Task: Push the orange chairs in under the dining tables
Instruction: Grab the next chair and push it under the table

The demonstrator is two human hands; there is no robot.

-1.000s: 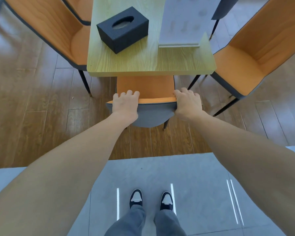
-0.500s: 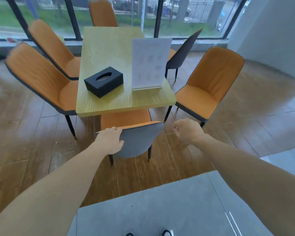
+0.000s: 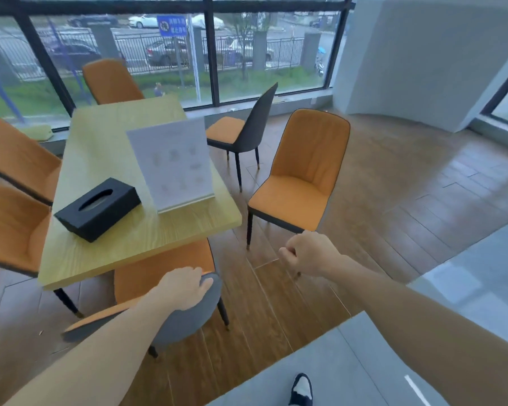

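Orange near chair (image 3: 162,276) sitting tucked under the bench (image 3: 106,250) near edge | left hand (image 3: 185,288) lying flat on its grey backrest, not gripping | right hand (image 3: 308,253) hanging clenched, empty | side chair (image 3: 299,177) standing clear of the right edge, likely next to push.

Open wood floor (image 3: 408,206) lies right of the pulled-out orange chair (image 3: 299,183), which stands apart from the dining table (image 3: 123,241) edge; its backrest fronts the right hand (image 3: 308,254).
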